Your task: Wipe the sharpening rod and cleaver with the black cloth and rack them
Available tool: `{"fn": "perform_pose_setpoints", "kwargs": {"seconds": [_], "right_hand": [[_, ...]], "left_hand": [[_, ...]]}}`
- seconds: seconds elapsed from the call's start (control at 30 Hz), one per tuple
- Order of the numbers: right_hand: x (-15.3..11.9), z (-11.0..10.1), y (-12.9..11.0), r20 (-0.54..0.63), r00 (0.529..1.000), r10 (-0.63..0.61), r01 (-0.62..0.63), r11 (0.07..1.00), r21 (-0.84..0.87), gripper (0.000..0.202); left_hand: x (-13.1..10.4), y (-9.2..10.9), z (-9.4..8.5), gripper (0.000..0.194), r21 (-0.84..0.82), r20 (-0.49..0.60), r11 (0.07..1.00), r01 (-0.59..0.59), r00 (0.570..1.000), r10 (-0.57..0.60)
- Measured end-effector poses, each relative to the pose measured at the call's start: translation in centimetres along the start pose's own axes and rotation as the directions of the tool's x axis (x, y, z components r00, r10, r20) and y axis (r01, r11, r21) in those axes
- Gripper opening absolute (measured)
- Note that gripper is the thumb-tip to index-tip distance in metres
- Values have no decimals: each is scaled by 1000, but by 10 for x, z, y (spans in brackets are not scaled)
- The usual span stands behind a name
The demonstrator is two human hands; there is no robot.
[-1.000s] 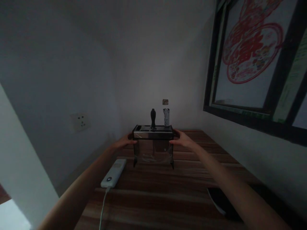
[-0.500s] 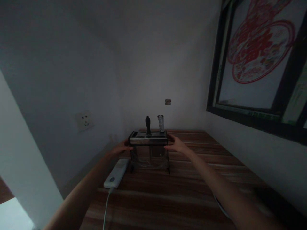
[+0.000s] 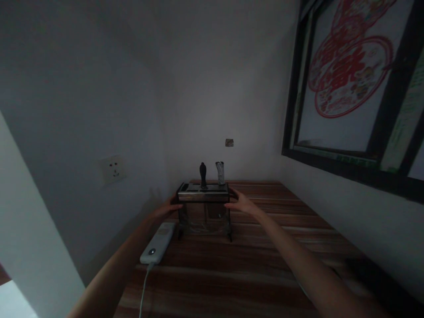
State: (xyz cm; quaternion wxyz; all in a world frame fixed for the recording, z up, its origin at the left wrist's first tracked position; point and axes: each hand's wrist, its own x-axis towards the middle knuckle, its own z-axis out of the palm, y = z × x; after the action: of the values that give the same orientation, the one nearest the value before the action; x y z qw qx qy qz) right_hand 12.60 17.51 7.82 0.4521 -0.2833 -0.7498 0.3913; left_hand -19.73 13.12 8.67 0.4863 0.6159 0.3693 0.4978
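Observation:
A knife holder (image 3: pixel 203 195) with a slotted metal top and a see-through body stands on the wooden tabletop near the back wall. From its top rise a black handle (image 3: pixel 203 174) and, to the right, a silver handle (image 3: pixel 220 173). My left hand (image 3: pixel 167 207) grips the holder's left end, thumb at the front and the other fingers partly hidden behind. At the opposite end, my right hand (image 3: pixel 241 204) holds it the same way. Just left of the holder, below my left hand, lies a white power strip (image 3: pixel 160 243).
A pale cable (image 3: pixel 143 291) runs from the power strip towards the front edge. A wall socket (image 3: pixel 113 169) is on the left wall. A dark flat object (image 3: pixel 380 282) lies at the right front of the tabletop (image 3: pixel 215 274). A dark-framed window (image 3: pixel 344 97) with red decorations fills the right wall.
My view has shifted slightly, so everything appears a little further left. Both hands stay on the ends of the knife holder, which shows no clear movement on the tabletop.

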Motion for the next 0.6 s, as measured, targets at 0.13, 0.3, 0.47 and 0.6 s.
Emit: {"fn": "perform_pose_setpoints", "kwargs": {"seconds": [0.13, 0.3, 0.47, 0.6], "right_hand": [[-15, -6, -5, 3, 1000, -9, 9, 1000, -19, 87], [-69, -35, -23, -119, 991, 65, -88, 977, -194, 60], [-153, -86, -42, -252, 958, 138, -239, 870, -431, 37], [-226, -120, -25, -413, 898, 152, -394, 698, -598, 36]], "left_hand": [[-9, 1, 10, 78, 59, -114, 992, -111, 987, 118], [-41, 11, 34, 52, 332, -461, 898, -288, 782, 420], [-70, 24, 107, 23, 397, -345, 833, -385, 779, 524], [-69, 20, 199, 17, 346, 44, 827, -444, 888, 458]]}}
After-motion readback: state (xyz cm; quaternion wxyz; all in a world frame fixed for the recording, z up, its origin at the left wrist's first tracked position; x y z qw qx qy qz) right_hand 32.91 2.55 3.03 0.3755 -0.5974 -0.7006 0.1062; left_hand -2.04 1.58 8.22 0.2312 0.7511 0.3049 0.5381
